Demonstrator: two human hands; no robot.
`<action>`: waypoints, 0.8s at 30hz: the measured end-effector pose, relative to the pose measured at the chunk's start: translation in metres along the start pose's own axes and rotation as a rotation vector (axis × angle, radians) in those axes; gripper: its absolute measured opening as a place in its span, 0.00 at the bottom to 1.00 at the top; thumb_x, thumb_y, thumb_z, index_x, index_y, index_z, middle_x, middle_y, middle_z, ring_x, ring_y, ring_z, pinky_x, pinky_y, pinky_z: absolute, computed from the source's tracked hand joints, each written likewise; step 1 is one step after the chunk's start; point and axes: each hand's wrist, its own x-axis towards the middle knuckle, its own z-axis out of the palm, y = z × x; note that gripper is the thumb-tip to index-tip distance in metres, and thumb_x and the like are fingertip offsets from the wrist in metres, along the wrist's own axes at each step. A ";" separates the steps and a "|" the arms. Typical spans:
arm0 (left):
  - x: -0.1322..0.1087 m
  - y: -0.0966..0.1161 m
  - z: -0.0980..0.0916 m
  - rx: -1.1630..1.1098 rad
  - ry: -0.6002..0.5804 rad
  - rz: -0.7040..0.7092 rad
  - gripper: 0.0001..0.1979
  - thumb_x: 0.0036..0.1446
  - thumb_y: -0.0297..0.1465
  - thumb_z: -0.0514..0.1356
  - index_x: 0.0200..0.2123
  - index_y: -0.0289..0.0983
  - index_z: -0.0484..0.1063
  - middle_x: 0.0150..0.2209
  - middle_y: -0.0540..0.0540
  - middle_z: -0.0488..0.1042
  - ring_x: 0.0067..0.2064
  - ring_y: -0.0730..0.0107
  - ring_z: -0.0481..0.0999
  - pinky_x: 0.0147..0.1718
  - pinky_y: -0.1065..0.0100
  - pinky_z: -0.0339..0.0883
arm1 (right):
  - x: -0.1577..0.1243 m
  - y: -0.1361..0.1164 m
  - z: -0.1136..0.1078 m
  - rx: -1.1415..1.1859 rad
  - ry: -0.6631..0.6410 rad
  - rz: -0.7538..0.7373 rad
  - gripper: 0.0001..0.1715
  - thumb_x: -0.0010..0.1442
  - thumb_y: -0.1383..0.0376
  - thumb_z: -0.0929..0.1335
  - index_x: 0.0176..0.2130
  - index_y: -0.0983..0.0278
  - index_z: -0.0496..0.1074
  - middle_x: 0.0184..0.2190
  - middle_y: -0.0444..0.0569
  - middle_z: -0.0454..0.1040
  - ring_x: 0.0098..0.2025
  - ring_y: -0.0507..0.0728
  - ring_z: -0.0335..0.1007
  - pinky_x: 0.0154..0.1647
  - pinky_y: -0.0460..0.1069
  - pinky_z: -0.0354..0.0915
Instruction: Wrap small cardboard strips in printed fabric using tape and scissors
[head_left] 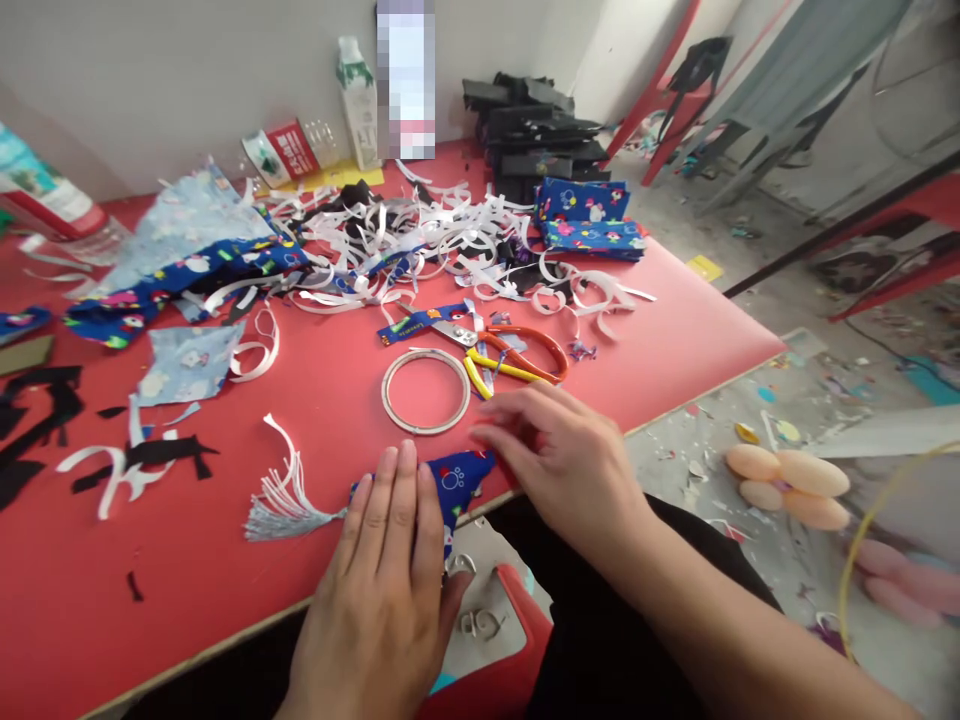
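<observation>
My left hand lies flat with fingers together and stretched out, pressing on a small blue patterned fabric piece at the near edge of the red table. A pale tassel sticks out from the fabric to the left. My right hand rests on the fabric's right end, fingers extended and slightly bent, fingertips on the table. Just beyond the hands lie a white tape ring and scissors with orange and yellow handles.
White paper strips and blue printed fabric are piled across the table's back. Folded blue pieces and black stacks sit back right. Bottles and a carton stand by the wall. Black scraps lie left.
</observation>
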 end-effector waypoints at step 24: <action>0.011 -0.017 -0.033 -0.161 -0.399 -0.007 0.51 0.61 0.43 0.66 0.78 0.30 0.46 0.79 0.24 0.39 0.78 0.31 0.45 0.72 0.39 0.52 | -0.022 0.022 -0.021 -0.404 -0.386 -0.893 0.24 0.70 0.73 0.66 0.63 0.78 0.74 0.64 0.68 0.73 0.65 0.68 0.74 0.65 0.60 0.73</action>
